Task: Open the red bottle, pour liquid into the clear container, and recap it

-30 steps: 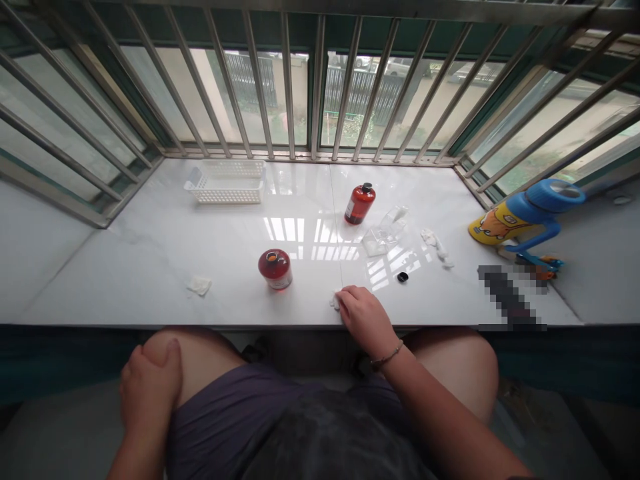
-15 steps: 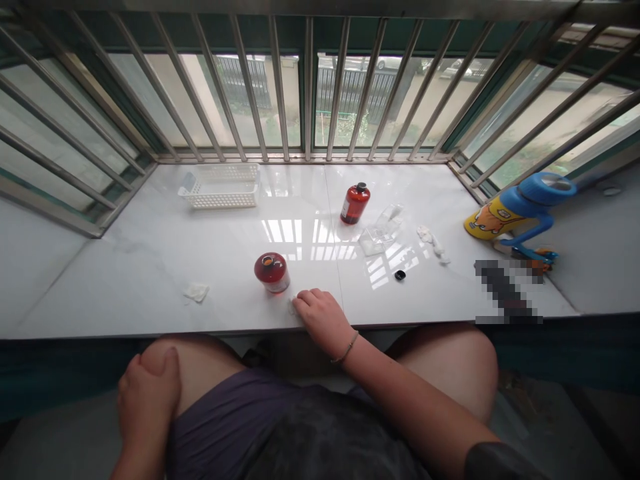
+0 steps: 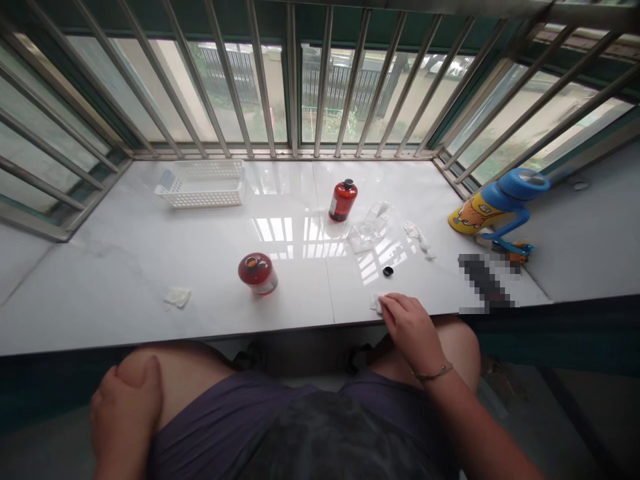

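My right hand (image 3: pixel 411 331) is at the front edge of the white counter, its fingers closed on a crumpled white tissue (image 3: pixel 377 305). Just behind it lies a small black cap (image 3: pixel 388 271). My left hand (image 3: pixel 127 408) rests on my left knee with thumb and fingers apart, holding nothing. A red bottle (image 3: pixel 258 274) with an uncapped mouth stands left of the middle. Farther back is a second red bottle (image 3: pixel 343 201) with a black top. Another flat piece of tissue (image 3: pixel 177 297) lies at the front left.
A white basket (image 3: pixel 203 185) stands at the back left. Clear plastic packaging (image 3: pixel 371 228) and crumpled tissue (image 3: pixel 419 240) lie right of the middle. A blue and yellow flask (image 3: pixel 495 202) stands at the right, near a pixelated dark object (image 3: pixel 486 282). Metal bars line the window.
My right hand has moved right along the counter's front edge with the tissue, from beside the uncapped bottle to near the black cap. The view has shifted slightly; my left hand stays on the knee.
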Tool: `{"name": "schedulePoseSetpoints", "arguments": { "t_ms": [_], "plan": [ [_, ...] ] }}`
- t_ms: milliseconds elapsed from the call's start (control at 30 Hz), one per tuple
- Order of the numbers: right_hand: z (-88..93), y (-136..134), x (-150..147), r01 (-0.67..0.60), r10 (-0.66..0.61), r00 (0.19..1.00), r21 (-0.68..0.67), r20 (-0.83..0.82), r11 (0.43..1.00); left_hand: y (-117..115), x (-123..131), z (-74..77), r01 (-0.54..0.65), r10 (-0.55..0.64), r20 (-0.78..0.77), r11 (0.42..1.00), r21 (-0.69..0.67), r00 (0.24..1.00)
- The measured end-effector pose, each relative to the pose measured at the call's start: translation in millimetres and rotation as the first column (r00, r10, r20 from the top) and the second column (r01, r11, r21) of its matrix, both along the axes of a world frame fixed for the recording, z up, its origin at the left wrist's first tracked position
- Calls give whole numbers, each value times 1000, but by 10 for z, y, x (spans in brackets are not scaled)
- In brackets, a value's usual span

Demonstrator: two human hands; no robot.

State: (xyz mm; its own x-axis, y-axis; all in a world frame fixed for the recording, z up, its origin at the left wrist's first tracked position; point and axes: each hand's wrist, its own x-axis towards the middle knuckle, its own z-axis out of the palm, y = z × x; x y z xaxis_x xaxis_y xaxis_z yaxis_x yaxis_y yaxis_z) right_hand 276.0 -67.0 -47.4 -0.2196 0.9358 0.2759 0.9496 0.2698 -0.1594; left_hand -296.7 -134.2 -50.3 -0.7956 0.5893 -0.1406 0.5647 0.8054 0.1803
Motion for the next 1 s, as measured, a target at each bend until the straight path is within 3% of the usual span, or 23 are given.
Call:
{"name": "schedulePoseSetpoints", "arguments": {
  "t_ms": [167, 400, 833, 1000],
  "plan": [
    [-71, 137, 69, 122, -120, 992, 54, -33, 991, 13, -24, -24, -24, 24, -6, 999, -27, 1000],
    [-69, 548, -336, 178, -177, 983, 17, -38, 984, 19, -5, 0, -32, 32, -19, 999, -33, 999],
    [-46, 1386, -1020, 187, -188, 982, -109, -2, 976, -17, -155, -192, -35, 37, -82, 999, 26, 996],
    [12, 1708, -1259, 185, -192, 981, -164, -27, 969, -27, -143, -176, -20, 23, -78, 999, 31, 997]
  ]
}}
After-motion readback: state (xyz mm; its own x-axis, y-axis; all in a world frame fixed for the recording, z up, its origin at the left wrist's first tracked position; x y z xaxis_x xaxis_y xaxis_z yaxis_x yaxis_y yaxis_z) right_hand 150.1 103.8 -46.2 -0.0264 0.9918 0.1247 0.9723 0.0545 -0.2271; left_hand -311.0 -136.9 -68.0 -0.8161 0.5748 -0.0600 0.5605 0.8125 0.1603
